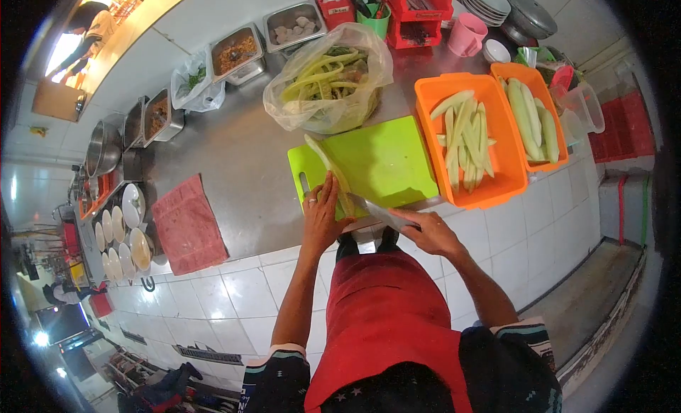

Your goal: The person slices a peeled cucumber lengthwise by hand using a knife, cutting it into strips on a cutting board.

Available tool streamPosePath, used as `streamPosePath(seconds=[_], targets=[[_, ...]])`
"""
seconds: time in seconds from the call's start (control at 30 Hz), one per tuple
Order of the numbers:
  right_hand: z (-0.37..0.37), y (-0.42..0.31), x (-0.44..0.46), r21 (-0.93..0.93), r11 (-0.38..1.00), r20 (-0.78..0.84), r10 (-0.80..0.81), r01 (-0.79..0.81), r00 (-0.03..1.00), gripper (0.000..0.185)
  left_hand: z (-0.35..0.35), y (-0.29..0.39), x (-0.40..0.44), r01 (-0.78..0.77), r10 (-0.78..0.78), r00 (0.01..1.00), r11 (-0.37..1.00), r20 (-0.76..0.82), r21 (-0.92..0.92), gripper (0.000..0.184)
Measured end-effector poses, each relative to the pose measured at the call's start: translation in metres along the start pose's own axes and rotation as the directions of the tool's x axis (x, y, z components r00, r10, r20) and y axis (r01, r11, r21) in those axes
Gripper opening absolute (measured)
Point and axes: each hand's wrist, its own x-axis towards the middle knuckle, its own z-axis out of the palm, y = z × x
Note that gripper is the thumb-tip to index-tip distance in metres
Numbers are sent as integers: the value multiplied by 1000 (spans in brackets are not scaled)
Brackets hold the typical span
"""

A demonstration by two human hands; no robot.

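Note:
My right hand (431, 232) is closed around the handle of a kitchen knife (381, 213), whose blade points left over the near edge of the green cutting board (394, 157). With its fingers pressed on a long, pale green vegetable strip (328, 160), my left hand (323, 208) holds it at the board's left side. The blade lies close beside the strip; I cannot tell whether it touches. To the right, an orange tray (507, 186) contains several similar strips (468, 140). A second orange tray (556, 162) beside it holds longer, whole-looking pale green vegetables (523, 115).
Behind the board stands a clear plastic bag (376, 51) of green peelings. Metal pans (245, 69) of food line the back wall. A red cloth (190, 225) lies on the steel counter (245, 150), near small dishes (133, 204). A pink mug (467, 35) stands at the back right.

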Motion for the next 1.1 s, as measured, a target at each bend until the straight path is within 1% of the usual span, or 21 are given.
streamPosePath(seconds=[0.03, 0.07, 0.13, 0.27, 0.33, 0.43, 0.53, 0.6, 0.63, 0.7, 0.73, 0.77, 0.8, 0.83, 0.87, 0.9, 0.93, 1.0, 1.03, 1.07, 1.1], targets=[[-1, -3, -3, 10, 999, 19, 37, -37, 999, 50, 0, 0, 1, -4, 4, 1000, 1000, 3, 2, 115], [0, -4, -8, 15, 999, 17, 39, -40, 999, 50, 0, 1, 0, 0, 0, 1000, 1000, -1, 4, 116], [2, -7, -13, 39, 991, 54, 123, -125, 991, 50, -1, 2, 1, 2, -2, 1000, 1000, -5, 9, 116], [6, -2, -25, 45, 992, 60, 113, -116, 992, 51, -1, 2, 0, -9, 9, 1000, 1000, -5, 24, 117], [10, 1, -28, -16, 989, 70, 147, -146, 987, 52, -2, 0, 1, -16, 16, 1000, 999, -11, 31, 117], [11, -2, -32, 4, 995, 25, 96, -96, 995, 50, -3, 0, 2, -24, 24, 1000, 999, -9, 36, 118], [16, 5, -39, 13, 995, 21, 101, -101, 995, 49, -6, 0, 5, -15, 15, 1000, 1000, 3, 27, 117], [13, 6, -45, 42, 994, 27, 96, -97, 995, 49, -10, 1, 7, 4, -3, 999, 999, 32, -32, 116], [10, 5, -47, 68, 993, 33, 91, -93, 995, 48, -13, 2, 9, 2, -1, 1000, 999, 27, -32, 116], [-3, -8, -58, 68, 992, 24, 101, -102, 995, 48, -30, 8, 20, -163, 152, 985, 975, 78, 148, 100], [-8, -12, -61, 69, 991, 15, 113, -113, 994, 48, -32, 0, 27, -167, 158, 985, 975, 68, 147, 100], [-10, -7, -61, 60, 992, 10, 110, -111, 994, 48, -36, -9, 34, -352, 321, 932, 909, 166, 224, 87], [-10, 0, -64, 109, 994, -97, 11, -1, 995, 48, -38, -14, 40, -528, 459, 844, 802, 278, 278, 74], [-11, 3, -64, 146, 983, -208, -83, 115, 975, 48, -36, -16, 48, -530, 463, 843, 801, 273, 278, 74], [-16, -2, -64, 140, 983, -213, -85, 117, 973, 48, -41, -9, 58, -522, 411, 835, 802, 365, 291, 61], [-24, -11, -64, 176, 984, -169, 32, -1, 985, 48, -44, -3, 66, -514, 353, 819, 801, 452, 306, 48], [-31, -17, -63, 205, 972, -122, 144, -117, 982, 48, -41, -4, 69, -515, 358, 822, 799, 443, 311, 48], [-31, -18, -60, 186, 978, -156, 125, -95, 980, 49, -30, -13, 75, -363, 277, 917, 880, 288, 308, 38], [-30, -18, -58, 166, 982, -176, 115, -86, 978, 50, -23, -17, 75, -362, 279, 919, 877, 278, 316, 38], [-27, -18, -56, 147, 986, -192, 107, -79, 976, 50, -20, -17, 71, -172, 155, 983, 965, 96, 197, 33], [-21, -14, -52, 144, 989, -232, 54, -21, 971, 51, -18, -20, 69, 7, -4, 998, 999, -68, 40, 29]])
